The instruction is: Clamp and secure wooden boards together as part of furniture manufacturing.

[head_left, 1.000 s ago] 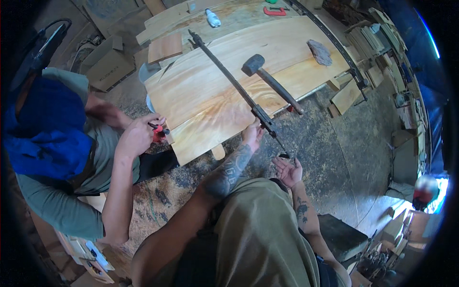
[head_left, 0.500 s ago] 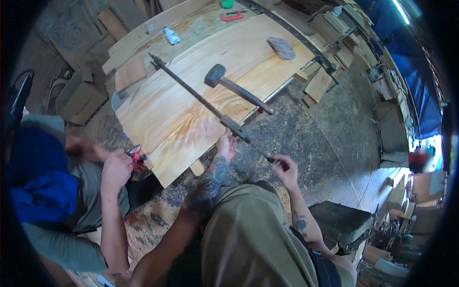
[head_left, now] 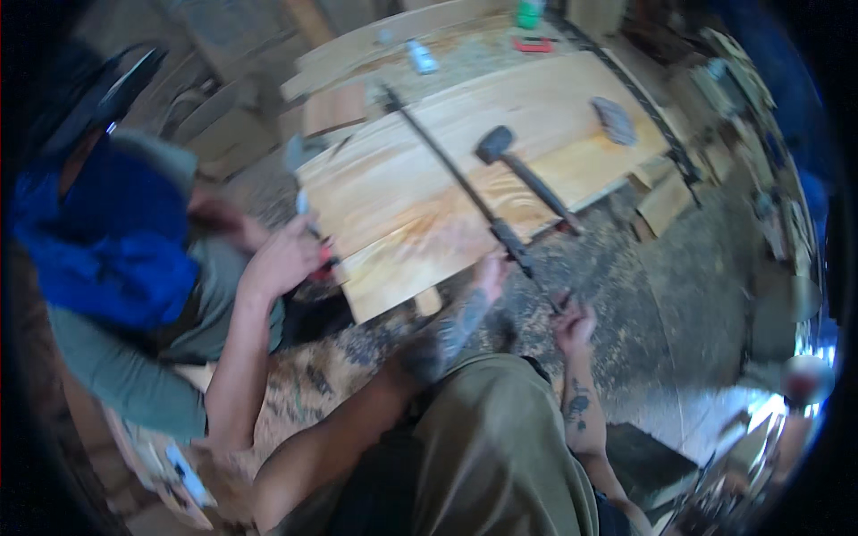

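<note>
A pale wooden panel (head_left: 420,188) lies on the sawdust-covered floor. A long black bar clamp (head_left: 447,165) runs diagonally across it. My left hand (head_left: 490,270) is at the panel's near edge, right beside the clamp's lower jaw; motion blur hides its fingers. My right hand (head_left: 572,320) is closed around the clamp's handle end (head_left: 556,299), just off the panel. A black-headed hammer (head_left: 514,165) lies on the panel to the right of the clamp.
A co-worker in blue and grey crouches at the left, a hand (head_left: 284,259) holding a small red thing (head_left: 323,259) at the panel's left edge. A grey block (head_left: 615,121) lies on the panel. A second bar clamp (head_left: 657,125) and wood offcuts (head_left: 666,201) lie at the right.
The view has swung and blurred. My hands stay at the clamp's near end, and the co-worker's hand stays at the panel's left edge.
</note>
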